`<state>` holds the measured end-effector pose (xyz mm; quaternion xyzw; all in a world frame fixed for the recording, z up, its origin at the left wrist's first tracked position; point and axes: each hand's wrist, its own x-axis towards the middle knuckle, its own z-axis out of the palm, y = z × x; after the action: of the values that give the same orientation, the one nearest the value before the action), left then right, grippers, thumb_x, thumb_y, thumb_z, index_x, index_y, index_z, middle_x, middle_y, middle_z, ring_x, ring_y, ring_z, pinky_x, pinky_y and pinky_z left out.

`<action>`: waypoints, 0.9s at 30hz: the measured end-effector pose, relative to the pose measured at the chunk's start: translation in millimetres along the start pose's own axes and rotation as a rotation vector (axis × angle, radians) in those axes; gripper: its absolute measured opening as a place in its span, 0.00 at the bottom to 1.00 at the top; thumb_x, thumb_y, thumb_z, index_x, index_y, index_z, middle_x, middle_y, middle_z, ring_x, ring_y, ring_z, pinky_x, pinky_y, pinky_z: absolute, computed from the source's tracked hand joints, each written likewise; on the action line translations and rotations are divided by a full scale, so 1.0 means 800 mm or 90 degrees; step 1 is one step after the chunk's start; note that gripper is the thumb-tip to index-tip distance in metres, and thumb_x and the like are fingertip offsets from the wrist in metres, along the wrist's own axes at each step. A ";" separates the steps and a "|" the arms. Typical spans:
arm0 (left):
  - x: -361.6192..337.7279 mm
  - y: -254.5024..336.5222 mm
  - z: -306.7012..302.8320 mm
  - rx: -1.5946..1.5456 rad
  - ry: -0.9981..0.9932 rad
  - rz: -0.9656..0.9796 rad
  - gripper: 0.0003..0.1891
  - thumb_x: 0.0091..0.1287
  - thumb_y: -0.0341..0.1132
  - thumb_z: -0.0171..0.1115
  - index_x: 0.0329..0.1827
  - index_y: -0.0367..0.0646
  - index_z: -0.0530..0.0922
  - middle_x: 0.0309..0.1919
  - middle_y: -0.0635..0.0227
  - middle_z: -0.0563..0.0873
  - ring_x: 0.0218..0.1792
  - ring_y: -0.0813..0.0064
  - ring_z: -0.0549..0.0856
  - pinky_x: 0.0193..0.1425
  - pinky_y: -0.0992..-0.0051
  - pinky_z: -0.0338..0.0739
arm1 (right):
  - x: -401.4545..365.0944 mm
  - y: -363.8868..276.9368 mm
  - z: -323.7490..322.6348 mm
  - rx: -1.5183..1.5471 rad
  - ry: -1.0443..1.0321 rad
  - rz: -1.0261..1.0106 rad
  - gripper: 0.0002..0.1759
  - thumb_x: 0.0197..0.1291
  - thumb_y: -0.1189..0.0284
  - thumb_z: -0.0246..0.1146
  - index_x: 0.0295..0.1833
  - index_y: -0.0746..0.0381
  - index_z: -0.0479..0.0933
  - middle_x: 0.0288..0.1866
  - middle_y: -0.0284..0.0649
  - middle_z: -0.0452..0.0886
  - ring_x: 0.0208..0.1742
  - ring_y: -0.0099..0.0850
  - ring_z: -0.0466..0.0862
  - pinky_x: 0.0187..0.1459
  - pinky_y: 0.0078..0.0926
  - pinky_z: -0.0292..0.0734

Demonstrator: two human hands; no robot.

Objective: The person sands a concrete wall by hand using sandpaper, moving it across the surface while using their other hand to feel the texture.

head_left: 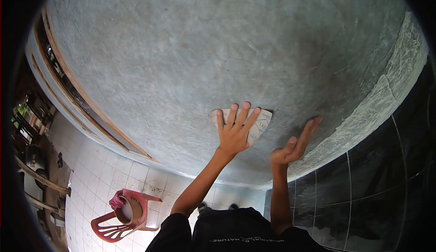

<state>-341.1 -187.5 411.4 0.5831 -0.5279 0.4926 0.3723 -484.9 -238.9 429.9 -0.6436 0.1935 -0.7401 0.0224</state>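
While left hand [234, 136] presses sandpaper [264, 121] (on wall [204, 47]), right hand [294, 145] beside

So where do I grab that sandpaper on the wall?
Probably its right edge, coming in from the right. The sandpaper lies flat on the wall, pinned under the left hand. Its widest bare strip shows past the fingers there, so pinch that.

Red plastic chair [109, 228] on the white tiled floor [104, 175], brown bucket [131, 211] standing on its seat, pink cloth [116, 202] bunched at the bucket's rim, wooden door frame [86, 111] at left, shadowed cluttered shelves [32, 116] beyond it, dark glossy wall tiles [386, 184] at right
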 end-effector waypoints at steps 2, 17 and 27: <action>0.024 -0.011 -0.003 0.017 0.016 0.036 0.37 0.61 0.48 0.60 0.76 0.48 0.67 0.78 0.54 0.59 0.80 0.51 0.50 0.77 0.40 0.30 | 0.001 0.017 -0.007 -0.095 -0.046 -0.032 0.30 0.77 0.62 0.37 0.73 0.72 0.62 0.78 0.62 0.55 0.80 0.56 0.52 0.76 0.63 0.41; 0.134 0.065 -0.010 -0.050 -0.046 0.100 0.34 0.65 0.48 0.56 0.75 0.48 0.67 0.78 0.67 0.63 0.79 0.64 0.56 0.80 0.49 0.39 | 0.037 -0.004 -0.048 -0.140 -0.061 -0.270 0.33 0.76 0.56 0.35 0.72 0.66 0.66 0.79 0.58 0.55 0.80 0.58 0.51 0.75 0.66 0.41; 0.118 0.003 -0.053 -0.121 -0.245 0.237 0.35 0.66 0.53 0.57 0.75 0.49 0.67 0.78 0.66 0.61 0.80 0.66 0.54 0.80 0.50 0.38 | -0.002 0.045 -0.013 -0.293 -0.119 -0.081 0.30 0.71 0.45 0.48 0.75 0.41 0.67 0.81 0.49 0.53 0.82 0.47 0.49 0.72 0.74 0.30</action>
<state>-355.5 -171.2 512.8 0.5213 -0.7306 0.3814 0.2212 -502.3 -269.3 416.1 -0.7084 0.3135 -0.6135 -0.1534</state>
